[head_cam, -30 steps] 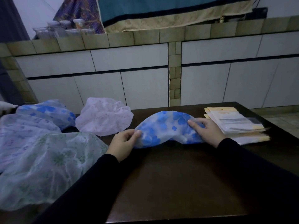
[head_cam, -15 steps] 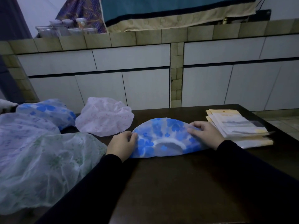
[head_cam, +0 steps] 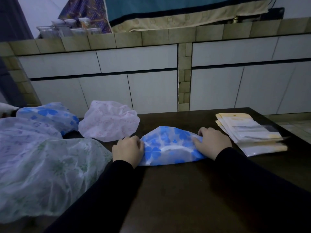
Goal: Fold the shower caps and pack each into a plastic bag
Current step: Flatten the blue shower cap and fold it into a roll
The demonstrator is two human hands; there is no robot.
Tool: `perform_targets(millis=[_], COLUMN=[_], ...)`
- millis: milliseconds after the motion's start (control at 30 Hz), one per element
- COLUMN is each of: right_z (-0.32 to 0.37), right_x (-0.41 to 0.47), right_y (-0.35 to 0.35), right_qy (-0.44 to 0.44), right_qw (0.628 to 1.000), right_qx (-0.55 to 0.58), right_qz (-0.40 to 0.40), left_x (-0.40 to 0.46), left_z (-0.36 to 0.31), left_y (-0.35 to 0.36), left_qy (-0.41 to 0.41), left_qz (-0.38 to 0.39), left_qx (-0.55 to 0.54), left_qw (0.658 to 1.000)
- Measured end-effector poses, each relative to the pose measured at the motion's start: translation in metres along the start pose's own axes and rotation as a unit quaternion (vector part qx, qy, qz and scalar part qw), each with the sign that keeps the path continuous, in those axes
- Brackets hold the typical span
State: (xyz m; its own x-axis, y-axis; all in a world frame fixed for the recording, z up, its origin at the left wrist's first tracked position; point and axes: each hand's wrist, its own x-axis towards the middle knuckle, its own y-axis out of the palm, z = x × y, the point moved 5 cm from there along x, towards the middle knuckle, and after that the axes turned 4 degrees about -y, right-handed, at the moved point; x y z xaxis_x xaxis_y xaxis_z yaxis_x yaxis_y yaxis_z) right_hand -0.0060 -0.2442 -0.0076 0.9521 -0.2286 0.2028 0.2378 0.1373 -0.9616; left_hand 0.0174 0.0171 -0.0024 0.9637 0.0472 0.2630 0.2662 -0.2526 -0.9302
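Observation:
A blue-flowered shower cap [head_cam: 170, 146] lies folded into a half-moon on the dark table [head_cam: 185, 199], its white elastic band showing in the middle. My left hand [head_cam: 128, 149] grips its left end. My right hand [head_cam: 211, 141] presses and pinches its right end. To the right of my right hand lies a stack of plastic bags [head_cam: 250, 133] with yellow header strips. Unfolded caps sit at the left: a pink one [head_cam: 109, 121], a second blue-flowered one [head_cam: 48, 116], a green one [head_cam: 48, 174] and a lilac one [head_cam: 25, 130].
A tiled counter with white panels [head_cam: 151, 91] runs behind the table. Clear jars [head_cam: 67, 28] and hanging cloths [head_cam: 176, 10] sit above it. The table's right edge [head_cam: 286, 132] falls off to a tiled floor.
The cap was held up stretched between both hands; it has been folded over and laid flat on the table, and my hands have drawn closer together on its two ends.

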Motion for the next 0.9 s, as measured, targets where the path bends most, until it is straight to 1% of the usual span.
perform_targets(millis=[67, 133, 200, 267, 400, 433, 500, 533, 567, 600, 633, 667, 700, 733, 767, 833, 867, 900], right_z=[0.008, 0.015, 0.02, 0.021, 0.014, 0.016, 0.023, 0.027, 0.033, 0.041, 0.05, 0.059, 0.068, 0.074, 0.076, 0.071, 0.066, 0.062], right_x=[0.002, 0.006, 0.01, 0.014, 0.018, 0.018, 0.017, 0.015, 0.012, 0.009, 0.005, -0.001, -0.006, -0.011, -0.014, -0.013, -0.01, -0.007], right_y=[0.001, 0.008, 0.018, 0.025, 0.026, 0.024, 0.018, 0.012, 0.004, -0.003, -0.008, -0.009, -0.006, 0.001, 0.011, 0.034, 0.041, 0.045], right_qy=[-0.009, -0.016, -0.02, -0.023, -0.001, -0.005, -0.034, -0.055, -0.082, -0.12, -0.168, -0.216, -0.254, -0.275, -0.278, -0.244, -0.228, -0.217], right_qw=[1.0, 0.999, 0.997, 0.995, 0.993, 0.995, 0.996, 0.993, 0.988, 0.983, 0.976, 0.969, 0.964, 0.961, 0.96, 0.957, 0.955, 0.955], right_qx=[-0.005, 0.021, 0.072, 0.098, 0.11, 0.094, 0.035, 0.017, 0.018, 0.034, 0.05, 0.057, 0.051, 0.033, 0.008, -0.036, -0.039, -0.032], right_qz=[-0.026, -0.024, -0.017, -0.022, -0.033, -0.039, -0.073, -0.101, -0.127, -0.138, -0.13, -0.102, -0.065, -0.018, 0.037, 0.152, 0.184, 0.199], left_x=[0.002, 0.004, 0.004, 0.004, 0.004, 0.004, 0.001, -0.003, -0.007, -0.011, -0.014, -0.016, -0.016, -0.015, -0.011, -0.008, -0.007, -0.007], left_z=[0.001, 0.001, 0.001, 0.001, 0.003, 0.002, -0.008, -0.017, -0.026, -0.037, -0.046, -0.052, -0.052, -0.048, -0.042, -0.031, -0.029, -0.029], left_y=[0.003, 0.005, 0.008, 0.009, 0.009, 0.006, -0.002, -0.007, -0.011, -0.012, -0.008, -0.001, 0.009, 0.018, 0.027, 0.04, 0.043, 0.043], left_qy=[-0.022, -0.033, -0.04, -0.048, -0.055, -0.043, 0.021, 0.065, 0.118, 0.18, 0.243, 0.29, 0.309, 0.302, 0.28, 0.238, 0.224, 0.213], left_qz=[0.045, 0.057, 0.061, 0.067, 0.065, 0.05, -0.021, -0.059, -0.077, -0.067, -0.037, 0.005, 0.054, 0.101, 0.142, 0.206, 0.231, 0.248], left_qx=[-0.066, -0.112, -0.138, -0.149, -0.143, -0.112, -0.022, -0.011, -0.02, -0.029, -0.025, -0.015, -0.003, 0.011, 0.029, 0.071, 0.074, 0.069], left_qw=[0.997, 0.992, 0.988, 0.985, 0.986, 0.992, 0.999, 0.996, 0.99, 0.981, 0.969, 0.957, 0.95, 0.948, 0.949, 0.946, 0.944, 0.943])
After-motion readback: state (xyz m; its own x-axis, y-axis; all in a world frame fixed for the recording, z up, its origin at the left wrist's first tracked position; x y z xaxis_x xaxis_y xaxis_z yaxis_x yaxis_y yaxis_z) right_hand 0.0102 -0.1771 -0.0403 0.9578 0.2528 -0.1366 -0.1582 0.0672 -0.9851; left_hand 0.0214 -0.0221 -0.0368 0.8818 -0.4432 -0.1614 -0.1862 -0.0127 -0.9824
